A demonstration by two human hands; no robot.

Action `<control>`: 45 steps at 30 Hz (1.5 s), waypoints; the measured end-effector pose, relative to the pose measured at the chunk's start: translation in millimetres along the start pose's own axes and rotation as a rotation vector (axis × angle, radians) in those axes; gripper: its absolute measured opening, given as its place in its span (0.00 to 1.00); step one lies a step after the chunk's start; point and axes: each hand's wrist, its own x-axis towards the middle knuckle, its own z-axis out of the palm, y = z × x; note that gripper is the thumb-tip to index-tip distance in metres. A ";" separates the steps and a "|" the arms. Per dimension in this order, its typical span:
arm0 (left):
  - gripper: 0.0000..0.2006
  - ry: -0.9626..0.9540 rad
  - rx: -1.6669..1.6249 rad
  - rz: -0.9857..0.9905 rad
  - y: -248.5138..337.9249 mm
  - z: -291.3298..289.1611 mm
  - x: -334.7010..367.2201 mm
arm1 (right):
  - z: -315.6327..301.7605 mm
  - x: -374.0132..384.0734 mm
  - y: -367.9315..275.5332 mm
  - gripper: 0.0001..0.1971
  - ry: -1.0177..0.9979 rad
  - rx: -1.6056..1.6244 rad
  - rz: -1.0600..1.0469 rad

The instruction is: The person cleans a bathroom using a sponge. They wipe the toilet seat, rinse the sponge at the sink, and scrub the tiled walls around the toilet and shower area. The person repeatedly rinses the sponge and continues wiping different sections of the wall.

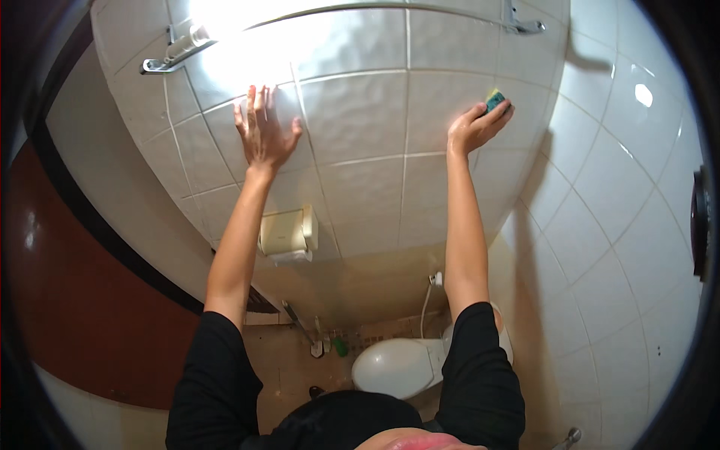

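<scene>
My left hand (265, 133) lies spread against the white tiled wall (356, 120), fingers apart and holding nothing. To the right, my right hand (478, 126) grips a sponge (495, 99) with a green side and a yellow side, at the wall near the corner. The fingers partly cover the sponge. Both arms are stretched up and forward, and the tiles look wet and shiny. Below my left hand, a cream toilet paper holder (286, 231) is fixed to the wall.
A metal towel rail (375, 6) runs along the top, its bracket (529, 28) near the corner. A white toilet (394, 367) stands low on the right. A green bottle-like item (340, 346) and a long-handled tool (296, 321) are on the floor. A reddish-brown door (82, 300) fills the left.
</scene>
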 end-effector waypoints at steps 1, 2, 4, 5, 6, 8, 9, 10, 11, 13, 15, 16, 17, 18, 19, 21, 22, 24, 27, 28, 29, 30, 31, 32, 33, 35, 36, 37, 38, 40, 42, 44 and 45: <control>0.44 0.021 0.085 -0.005 -2.4 0.8 2.3 | 12.4 0.8 -23.4 0.32 -0.011 0.002 -0.086; 0.43 0.069 0.047 -0.034 0.4 2.3 4.0 | 20.2 1.6 -50.9 0.31 -0.013 0.063 -0.219; 0.41 0.126 -0.017 -0.123 3.8 9.6 -2.1 | 31.5 -16.9 -105.0 0.29 -0.062 0.161 -0.497; 0.40 0.141 -0.039 -0.124 8.5 17.1 -4.4 | 31.5 -34.4 -123.3 0.29 -0.154 0.140 -0.566; 0.39 0.149 -0.056 -0.116 8.1 17.4 -6.5 | 30.3 -50.4 -134.3 0.30 -0.239 0.210 -0.672; 0.38 0.137 -0.065 -0.114 10.7 14.2 -2.1 | 24.6 -77.8 -137.0 0.31 -0.364 0.192 -0.882; 0.39 0.098 -0.081 -0.091 7.8 8.9 -9.2 | 19.8 -92.9 -130.1 0.32 -0.492 0.165 -1.008; 0.39 0.058 -0.100 -0.070 2.1 0.7 -19.9 | 16.3 -105.2 -117.3 0.33 -0.603 0.142 -1.198; 0.39 -0.023 -0.164 -0.015 -3.2 -10.6 -34.8 | 9.5 -105.8 -110.4 0.34 -0.614 0.164 -1.416; 0.38 -0.159 -0.202 0.003 -25.3 -38.8 -70.8 | -3.3 -98.5 -89.8 0.35 -0.639 0.147 -1.610; 0.40 -0.194 -0.199 -0.042 -61.9 -60.7 -94.8 | 1.3 -74.1 -69.9 0.35 -0.645 0.048 -1.558; 0.41 -0.212 -0.192 -0.077 -80.5 -69.0 -111.1 | 7.9 -59.1 -70.1 0.35 -0.631 0.058 -1.368; 0.41 -0.238 -0.191 -0.118 -94.6 -76.8 -131.2 | 11.9 -52.9 -73.9 0.34 -0.626 0.065 -1.178; 0.42 -0.274 -0.177 -0.164 -105.6 -89.0 -152.6 | 19.3 -54.8 -99.3 0.33 -0.522 0.141 -1.030; 0.42 -0.314 -0.196 -0.212 -109.0 -97.5 -173.5 | 27.2 -59.2 -125.4 0.32 -0.424 0.159 -0.906; 0.43 -0.394 -0.236 -0.297 -111.5 -112.6 -205.1 | 42.7 -81.7 -173.3 0.31 -0.304 0.188 -0.788; 0.43 -0.368 -0.253 -0.367 -113.0 -114.5 -217.5 | 51.6 -95.9 -194.1 0.31 -0.280 0.199 -0.798; 0.44 -0.338 -0.286 -0.508 -110.2 -118.2 -256.5 | 67.0 -128.1 -217.5 0.31 -0.338 0.099 -1.001; 0.46 -0.388 -0.282 -0.551 -119.5 -123.5 -296.2 | 60.4 -215.0 -280.9 0.34 -0.538 0.188 -1.346; 0.47 -0.391 -0.300 -0.545 -121.5 -119.7 -294.7 | 61.9 -237.1 -292.8 0.35 -0.579 0.250 -1.426; 0.49 -0.368 -0.326 -0.517 -126.0 -117.5 -290.8 | 59.0 -257.3 -308.3 0.34 -0.666 0.224 -1.471; 0.49 -0.339 -0.371 -0.509 -129.0 -114.2 -284.9 | 62.6 -271.6 -320.9 0.35 -0.633 0.210 -1.483; 0.49 -0.313 -0.408 -0.500 -133.9 -112.4 -279.6 | 63.7 -284.3 -337.1 0.35 -0.626 0.198 -1.377; 0.50 -0.281 -0.447 -0.487 -138.6 -109.1 -271.4 | 64.1 -291.6 -353.4 0.35 -0.609 0.186 -1.274; 0.50 -0.259 -0.461 -0.491 -141.8 -105.7 -262.0 | 67.9 -298.7 -363.7 0.35 -0.580 0.160 -1.202; 0.50 -0.241 -0.500 -0.511 -140.2 -106.2 -257.1 | 61.9 -308.9 -374.9 0.34 -0.543 0.074 -1.147; 0.49 -0.237 -0.498 -0.511 -142.9 -105.6 -256.9 | 65.6 -307.9 -372.3 0.34 -0.577 0.097 -1.267; 0.49 -0.233 -0.498 -0.511 -145.3 -103.7 -255.9 | 68.9 -302.8 -365.7 0.34 -0.613 0.117 -1.386; 0.49 -0.227 -0.502 -0.510 -145.3 -101.4 -255.9 | 70.4 -295.5 -358.0 0.34 -0.649 0.136 -1.507; 0.48 -0.229 -0.508 -0.511 -148.9 -101.2 -267.2 | 65.3 -283.0 -337.1 0.36 -0.676 0.182 -1.998; 0.48 -0.233 -0.470 -0.485 -158.7 -102.5 -262.9 | 60.7 -244.8 -323.3 0.34 -1.019 0.348 -2.028; 0.47 -0.272 -0.425 -0.459 -149.1 -108.7 -258.5 | 51.9 -190.7 -289.7 0.37 -0.935 0.171 -1.827; 0.48 -0.288 -0.445 -0.460 -149.1 -113.1 -256.2 | 50.0 -178.9 -275.6 0.38 -0.822 0.120 -1.633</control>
